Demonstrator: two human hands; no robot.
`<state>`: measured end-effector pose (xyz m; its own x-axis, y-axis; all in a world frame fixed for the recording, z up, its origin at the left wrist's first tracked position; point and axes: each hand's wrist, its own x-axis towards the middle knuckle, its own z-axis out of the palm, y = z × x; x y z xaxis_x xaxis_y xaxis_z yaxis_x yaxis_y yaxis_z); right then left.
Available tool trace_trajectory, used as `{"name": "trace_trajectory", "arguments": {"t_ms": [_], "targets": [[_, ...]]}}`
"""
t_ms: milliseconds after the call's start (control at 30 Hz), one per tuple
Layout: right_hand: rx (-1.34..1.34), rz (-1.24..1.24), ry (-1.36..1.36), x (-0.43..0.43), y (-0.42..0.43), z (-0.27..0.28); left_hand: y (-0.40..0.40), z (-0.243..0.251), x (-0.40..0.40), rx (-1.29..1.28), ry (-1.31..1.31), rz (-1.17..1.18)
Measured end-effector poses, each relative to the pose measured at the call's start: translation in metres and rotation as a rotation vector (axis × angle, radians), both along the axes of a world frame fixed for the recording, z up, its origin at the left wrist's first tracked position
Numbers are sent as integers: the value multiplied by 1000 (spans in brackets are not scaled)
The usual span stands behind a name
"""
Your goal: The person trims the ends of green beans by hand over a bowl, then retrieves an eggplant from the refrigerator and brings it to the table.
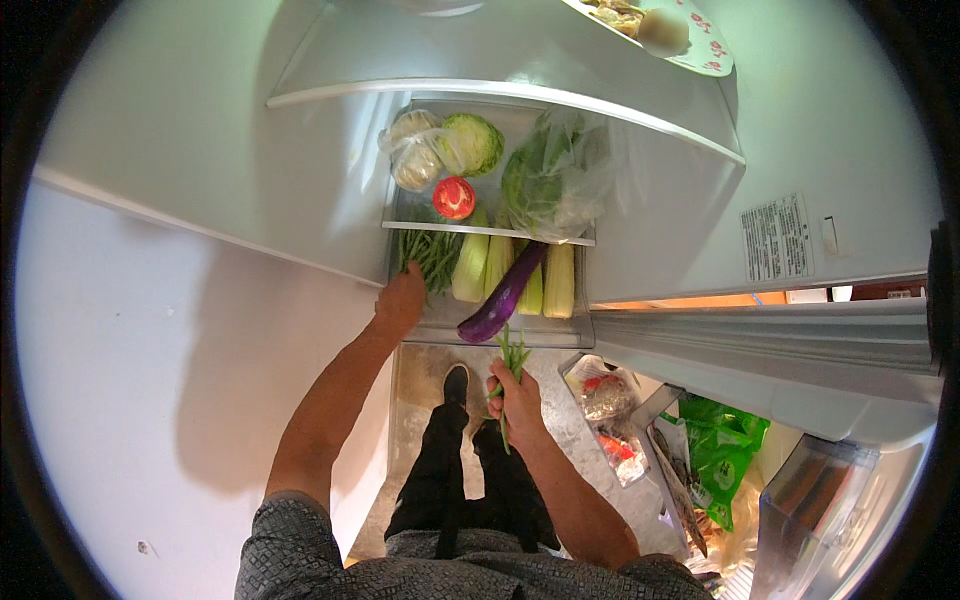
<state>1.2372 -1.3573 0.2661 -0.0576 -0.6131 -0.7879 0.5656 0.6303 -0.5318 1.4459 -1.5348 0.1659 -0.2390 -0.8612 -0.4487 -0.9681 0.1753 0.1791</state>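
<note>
In the open refrigerator drawer (502, 330), a pile of green beans (439, 259) lies at the left. My left hand (403, 300) reaches in against this pile; its fingertips are partly hidden, so I cannot tell whether it grips any. Several beans (512, 360) stick out of my right hand (517, 401), which is closed around them in front of the drawer. A long purple eggplant (502, 292) lies slanted across pale green, elongated vegetables (470, 270), its lower end near the drawer's front wall.
On the glass shelf behind sit a cut tomato (454, 198), a cabbage (471, 144), bagged pale vegetables (416, 154) and bagged leafy greens (547, 176). A plate of food (709, 45) stands higher up. The open door (765, 337) at right has bins with packages (720, 442).
</note>
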Motion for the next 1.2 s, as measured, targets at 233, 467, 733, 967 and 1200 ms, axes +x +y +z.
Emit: {"name": "trace_trajectory", "arguments": {"t_ms": [233,467,733,967,1200], "targets": [[25,-7,2,0,1,-3,3,6,-2,-215,150,141],[32,-7,-3,4,1,-1,-5,4,8,-303,474,259],[10,4,-24,0,5,-10,3,6,5,-403,544,379],[-54,-7,-67,0,8,-14,-6,8,2,-305,498,300],[-68,-32,-90,3,-3,3,46,10,-19,-352,729,111]]}}
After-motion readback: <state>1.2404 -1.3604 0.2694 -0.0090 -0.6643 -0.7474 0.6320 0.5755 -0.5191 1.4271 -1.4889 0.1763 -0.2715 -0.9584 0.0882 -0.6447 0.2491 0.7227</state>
